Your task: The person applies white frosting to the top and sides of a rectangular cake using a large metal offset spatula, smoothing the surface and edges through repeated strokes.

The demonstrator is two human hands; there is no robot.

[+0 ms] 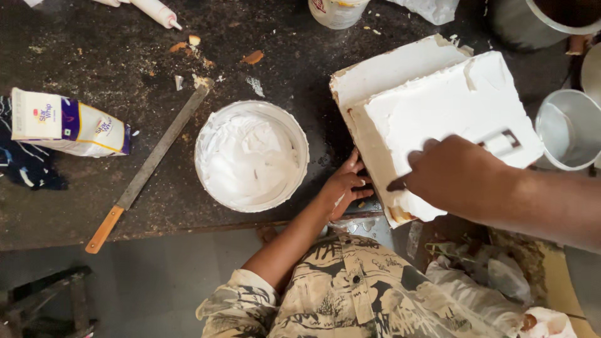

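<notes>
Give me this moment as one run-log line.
left hand: on cake board edge | right hand: scraper pressed on white frosted square cake | cream bowl, long knife alongside

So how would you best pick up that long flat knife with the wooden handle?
Grip the long flat metal knife with the wooden handle by its orange-brown handle end, nearest the table's front edge. That end lies bare on the dark speckled table, so a hand can probably come from the near side, away from the round white tub of cream.

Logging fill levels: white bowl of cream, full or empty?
Mostly full. The white bowl holds whipped cream spread nearly to its smeared rim; no bare bottom shows. It stands upright on the dark table.
</notes>
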